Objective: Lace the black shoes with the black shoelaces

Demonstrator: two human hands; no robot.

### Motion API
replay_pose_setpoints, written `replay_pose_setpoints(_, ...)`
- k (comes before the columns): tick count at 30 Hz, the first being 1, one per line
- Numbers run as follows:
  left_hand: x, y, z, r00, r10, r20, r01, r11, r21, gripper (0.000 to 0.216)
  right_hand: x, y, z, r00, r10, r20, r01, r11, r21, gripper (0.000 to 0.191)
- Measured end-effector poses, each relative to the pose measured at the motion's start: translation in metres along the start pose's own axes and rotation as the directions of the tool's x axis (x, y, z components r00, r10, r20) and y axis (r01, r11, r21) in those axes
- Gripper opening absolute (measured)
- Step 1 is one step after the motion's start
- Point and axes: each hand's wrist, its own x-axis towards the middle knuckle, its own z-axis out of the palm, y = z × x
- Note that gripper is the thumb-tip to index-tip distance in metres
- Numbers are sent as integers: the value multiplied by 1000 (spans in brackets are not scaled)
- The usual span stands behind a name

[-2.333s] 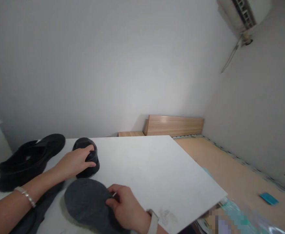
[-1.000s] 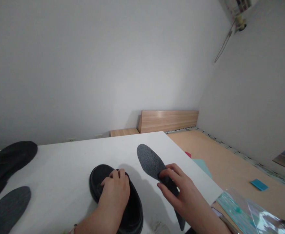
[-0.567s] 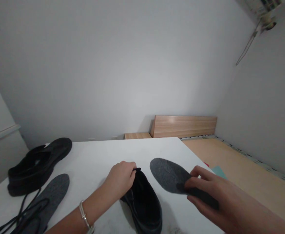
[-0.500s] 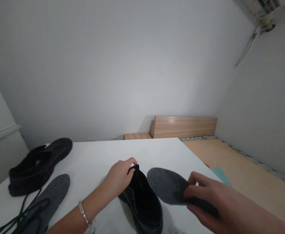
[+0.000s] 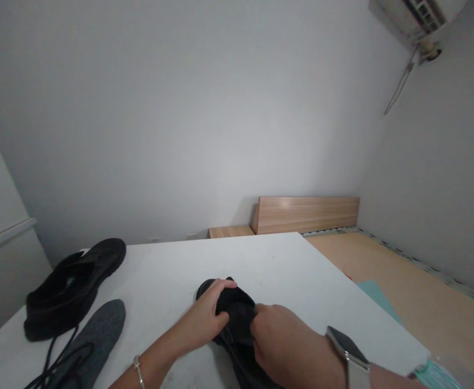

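Touching the nearer black shoe (image 5: 238, 352), both hands (image 5: 206, 316) (image 5: 279, 336) crowd its opening.

The right hand (image 5: 281, 337) hides its fingertips at the opening of the nearer black shoe (image 5: 245, 359), so what they grip cannot be told. Dark on dark, the shoe's inside is hard to make out; the left hand (image 5: 204, 321) covers part of its toe end, and the bottom edge cuts off its heel. That edge also crops the grey insole (image 5: 105, 327), partly covered by black laces (image 5: 52, 370), and the clear plastic packaging (image 5: 439, 374). A pale mark inside the other black shoe (image 5: 60, 308) is too small to read. The top edge crops the air conditioner (image 5: 402, 16). The table (image 5: 301, 275) hides part of a teal sheet (image 5: 378, 300).
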Motion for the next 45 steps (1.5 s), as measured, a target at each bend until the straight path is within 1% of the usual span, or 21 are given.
replay_pose_setpoints(4, -1, -4, -2, 999, 20, 40, -17, 997, -76, 71, 32, -13, 18, 999, -50, 21, 49, 998, 40, 25)
replay_pose_setpoints(7, -1, -4, -2, 999, 26, 44, -21, 994, -110, 70, 49, -16, 29, 998, -56, 42, 54, 997, 51, 22)
replay_pose_setpoints(10, -1, -3, -3, 999, 25, 40, -20, 991, -130, 69, 56, -12, 39, 997, -67, 48, 64, 996, 65, 20)
replay_pose_setpoints(13, -2, -3, -3, 998, 32, 45, -26, 990, -139, 69, 55, -3, 43, 989, -134, 55, 129, 988, 89, 20)
replay_pose_setpoints(16, -3, -4, -3, 998, 49, 42, -42, 990, -135, 67, 51, 8, 38, 966, -244, 82, 234, 966, 110, 17)
replay_pose_setpoints(19, -3, -5, -2, 998, 51, 35, -46, 989, -141, 66, 46, 20, 23, 942, -325, 78, 316, 942, 110, 20)
replay_pose_setpoints(22, -3, -5, -1, 998, 53, 31, -48, 988, -149, 65, 40, 32, 10, 923, -380, 59, 374, 923, 96, 34)
replay_pose_setpoints(25, -2, -3, -1, 998, 57, 32, -52, 990, -132, 64, 36, 39, 10, 876, -478, 63, 476, 878, 44, 49)
replay_pose_setpoints(27, -2, -3, -1, 998, 49, 34, -45, 992, -119, 64, 36, 39, 19, 846, -532, 46, 533, 846, -29, 49)
replay_pose_setpoints(28, -2, -3, 0, 998, 44, 35, -40, 993, -115, 64, 38, 37, 27, 839, -543, 31, 544, 837, -64, 45)
replay_pose_setpoints(30, -2, -3, 0, 999, 40, 33, -36, 993, -110, 65, 42, 31, 44, 851, -524, -1, 522, 847, -103, 32)
replay_pose_setpoints(31, -2, -4, 0, 999, 40, 34, -36, 994, -108, 66, 45, 28, 54, 859, -512, -10, 508, 854, -111, 29)
replay_pose_setpoints(34, -3, -5, -1, 998, 34, 45, -29, 994, -103, 67, 54, 22, 80, 862, -505, -48, 495, 858, -135, 33)
replay_pose_setpoints(37, -3, -5, -1, 998, 25, 49, -20, 995, -94, 68, 61, 22, 99, 847, -522, -97, 508, 850, -137, 41)
replay_pose_setpoints(40, -2, -4, -1, 999, 16, 44, -12, 996, -88, 68, 61, 23, 105, 840, -527, -130, 512, 849, -130, 43)
replay_pose_setpoints(45, -1, -1, -2, 999, -8, 39, 11, 996, -87, 67, 55, 23, 103, 841, -530, -109, 519, 847, -117, 41)
